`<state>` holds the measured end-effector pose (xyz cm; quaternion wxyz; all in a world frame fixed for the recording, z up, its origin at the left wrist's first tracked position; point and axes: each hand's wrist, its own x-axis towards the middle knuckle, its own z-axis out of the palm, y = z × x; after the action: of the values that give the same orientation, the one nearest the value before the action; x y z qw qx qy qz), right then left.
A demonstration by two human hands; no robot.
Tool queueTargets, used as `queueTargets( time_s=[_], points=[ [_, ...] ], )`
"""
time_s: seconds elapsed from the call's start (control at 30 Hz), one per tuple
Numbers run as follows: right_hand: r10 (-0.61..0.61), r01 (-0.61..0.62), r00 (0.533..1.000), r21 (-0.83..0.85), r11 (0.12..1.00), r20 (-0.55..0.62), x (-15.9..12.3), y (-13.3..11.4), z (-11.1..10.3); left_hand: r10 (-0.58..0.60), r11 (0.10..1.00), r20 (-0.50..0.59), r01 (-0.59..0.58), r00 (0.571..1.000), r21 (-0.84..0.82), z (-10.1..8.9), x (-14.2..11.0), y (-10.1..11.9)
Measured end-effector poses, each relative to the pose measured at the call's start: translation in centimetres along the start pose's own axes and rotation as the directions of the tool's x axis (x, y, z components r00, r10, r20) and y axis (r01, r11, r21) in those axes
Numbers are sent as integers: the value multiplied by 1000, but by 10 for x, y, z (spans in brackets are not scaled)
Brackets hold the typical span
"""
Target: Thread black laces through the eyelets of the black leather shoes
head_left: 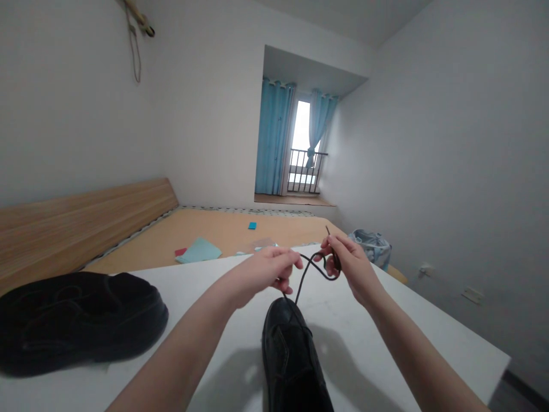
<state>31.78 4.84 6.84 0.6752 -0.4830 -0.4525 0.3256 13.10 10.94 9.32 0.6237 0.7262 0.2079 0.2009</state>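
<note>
A black shoe (291, 349) stands on the white table in front of me, its toe pointing away. Dark shoelace (303, 277) strands rise from its front and cross in the air between my hands. My left hand (274, 266) pinches one strand just above the toe, to the left of the crossing. On the right, my right hand (343, 260) holds the other strand, which bends into a loop, and the lace's tip sticks up past the fingertips. Both hands are closed. A second black shoe (81, 320) lies at the left of the table.
Behind the white table (446, 343) is a tan bed surface (223, 223) with a wooden headboard (86, 214). On it lie a pale green sheet (199, 250), a red piece (180, 252) and a blue square (252, 226). A light blue bag (377, 246) stands at the right.
</note>
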Motion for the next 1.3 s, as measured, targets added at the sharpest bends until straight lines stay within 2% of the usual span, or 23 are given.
queueTargets(
  time_s=[0.07, 0.17, 0.23, 0.3, 0.37, 0.43, 0.47, 0.53, 0.6, 0.7, 0.83, 0.9, 1.07, 1.3],
  points=[
    [-72, 62, 995, -132, 989, -75, 2, 7, -21, 16, 997, -123, -26, 992, -77, -14, 3, -1],
    [-107, 76, 989, -269, 960, -102, -1, 16, -51, 14, 1000, -288, -19, 958, -17, -40, 2, -6],
    [-86, 53, 993, -339, 939, -82, -11, 20, -65, -14, 987, -411, 78, 912, 138, -55, 0, -10],
    [-33, 18, 999, -396, 918, -31, -26, 21, -69, -60, 948, -433, 187, 900, 256, -62, -3, -12],
    [55, -4, 995, -500, 866, 87, -46, 21, -65, -124, 900, -338, 249, 933, 357, -59, -5, -11],
    [164, 37, 957, -658, 752, 241, -66, 21, -54, -175, 830, -143, 224, 974, 511, -46, -6, -9],
    [215, 71, 930, -720, 690, 297, -75, 21, -48, -200, 777, -29, 177, 979, 605, -37, -6, -8],
    [283, 129, 892, -799, 587, 352, -90, 21, -36, -273, 665, 169, 58, 947, 744, -15, -5, -9],
    [305, 174, 880, -845, 505, 363, -99, 22, -28, -342, 612, 248, 15, 906, 791, 6, -3, -12],
    [277, 223, 893, -884, 410, 354, -104, 26, -21, -293, 589, 247, -29, 923, 808, 28, 0, -20],
    [243, 225, 914, -906, 358, 324, -101, 28, -19, -278, 560, 194, -6, 941, 828, 38, 3, -26],
    [240, 241, 908, -898, 369, 343, -99, 27, -20, -275, 559, 175, 9, 945, 829, 40, 4, -28],
    [278, 277, 859, -846, 455, 430, -96, 23, -23, -258, 571, 155, 21, 953, 820, 40, 5, -30],
    [275, 283, 862, -854, 437, 426, -96, 25, -18, -247, 595, 214, -26, 945, 803, 39, 7, -35]
  ],
)
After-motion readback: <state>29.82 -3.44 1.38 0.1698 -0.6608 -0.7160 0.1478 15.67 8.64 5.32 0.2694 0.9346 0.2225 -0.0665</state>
